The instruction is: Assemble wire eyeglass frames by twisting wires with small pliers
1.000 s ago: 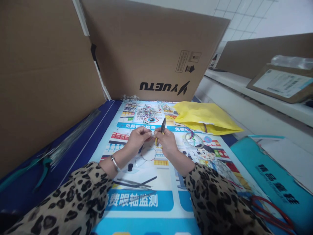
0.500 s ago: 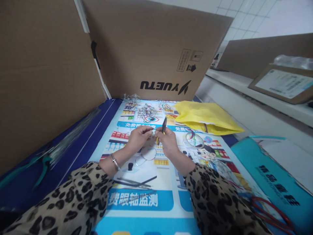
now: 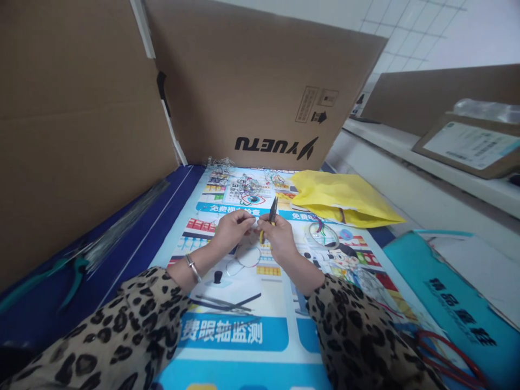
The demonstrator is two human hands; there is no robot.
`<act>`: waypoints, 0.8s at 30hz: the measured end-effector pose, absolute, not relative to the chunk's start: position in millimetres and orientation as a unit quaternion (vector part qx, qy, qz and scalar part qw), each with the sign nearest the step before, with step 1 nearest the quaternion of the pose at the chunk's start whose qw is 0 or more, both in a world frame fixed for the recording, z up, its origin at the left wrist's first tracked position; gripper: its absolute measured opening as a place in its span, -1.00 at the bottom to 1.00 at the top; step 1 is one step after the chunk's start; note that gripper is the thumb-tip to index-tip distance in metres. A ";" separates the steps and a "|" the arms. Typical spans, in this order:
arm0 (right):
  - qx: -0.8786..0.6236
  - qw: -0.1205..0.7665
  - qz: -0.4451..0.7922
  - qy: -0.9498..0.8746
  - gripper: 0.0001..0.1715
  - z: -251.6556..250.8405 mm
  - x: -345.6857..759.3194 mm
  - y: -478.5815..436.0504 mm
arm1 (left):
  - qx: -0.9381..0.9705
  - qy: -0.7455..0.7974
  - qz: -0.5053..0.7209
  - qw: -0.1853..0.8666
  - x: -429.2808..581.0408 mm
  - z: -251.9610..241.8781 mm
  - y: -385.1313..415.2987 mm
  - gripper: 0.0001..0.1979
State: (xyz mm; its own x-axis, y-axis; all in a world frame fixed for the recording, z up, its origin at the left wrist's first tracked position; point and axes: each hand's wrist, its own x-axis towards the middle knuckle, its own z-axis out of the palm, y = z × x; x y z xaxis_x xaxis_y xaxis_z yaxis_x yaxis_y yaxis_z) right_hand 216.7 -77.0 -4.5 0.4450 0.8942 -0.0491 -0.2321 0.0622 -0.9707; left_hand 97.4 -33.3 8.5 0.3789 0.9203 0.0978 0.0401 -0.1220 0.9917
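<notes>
My right hand (image 3: pixel 280 236) is closed around small pliers (image 3: pixel 273 208) with dark jaws pointing up and away and yellow handles, one showing below the fingers. Close beside it, my left hand (image 3: pixel 233 232) pinches with thumb and forefinger; the fingertips of both hands almost meet. From between them hangs a thin wire (image 3: pixel 248 266) bent into loops, its upper ends hidden by the fingers. Several dark, straight strips (image 3: pixel 227 303) lie on the printed sheet (image 3: pixel 227 368) under my wrists.
Tangled wire pieces (image 3: pixel 247 184) lie at the back, before a cardboard panel (image 3: pixel 260 81). At right are a yellow bag (image 3: pixel 345 197), a tape roll (image 3: pixel 323 236), a teal box (image 3: pixel 442 292) and red-handled tool (image 3: pixel 450 355). Teal-handled pliers (image 3: pixel 77 268) and straight wires (image 3: pixel 125 227) lie left.
Both hands stay almost in place, with the pliers and the wire at the same spot. The whole view has shifted slightly.
</notes>
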 end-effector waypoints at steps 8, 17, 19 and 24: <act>-0.607 0.527 0.196 -0.562 -0.85 5.2 239.6 -89.1 | 0.478 0.326 0.454 0.677 86.9 14.2 -23.0 -0.82; -0.554 0.183 -0.274 -0.764 -0.80 1.3 266.2 -101.3 | 0.448 0.345 0.415 0.713 86.0 15.3 -23.3 -0.82; -0.545 0.162 -0.298 -0.767 -0.79 3.1 266.7 -101.7 | 0.450 0.352 0.410 0.711 85.7 17.1 -24.8 -0.82; -0.527 0.133 -0.332 -0.771 -0.78 4.7 266.6 -102.0 | 0.461 0.364 0.395 0.707 86.4 19.2 -26.7 -0.82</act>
